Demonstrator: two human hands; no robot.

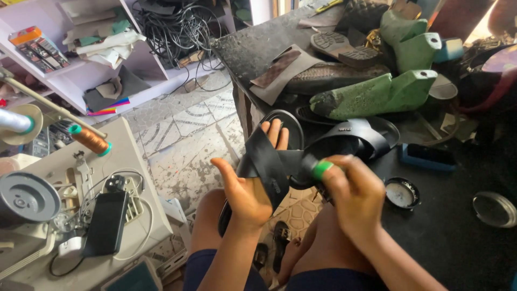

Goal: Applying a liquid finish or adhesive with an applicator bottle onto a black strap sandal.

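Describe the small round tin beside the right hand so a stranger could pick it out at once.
Start at the dark worktable on the right side of the view. Just right of the right hand, near the table's front edge, lies a small round tin. Its black rim and pale whitish inside set it apart from the clear glassy disc farther right.

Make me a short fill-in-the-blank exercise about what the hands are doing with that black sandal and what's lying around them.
1. The left hand supports a black sandal with crossed ____.
2. The right hand holds a tool with a ____ tip against the sandal.
3. The shoe lasts on the dark workbench are ____ in colour.
4. A dark phone lies on the sewing machine to the person's ____.

Missing words: straps; green; green; left
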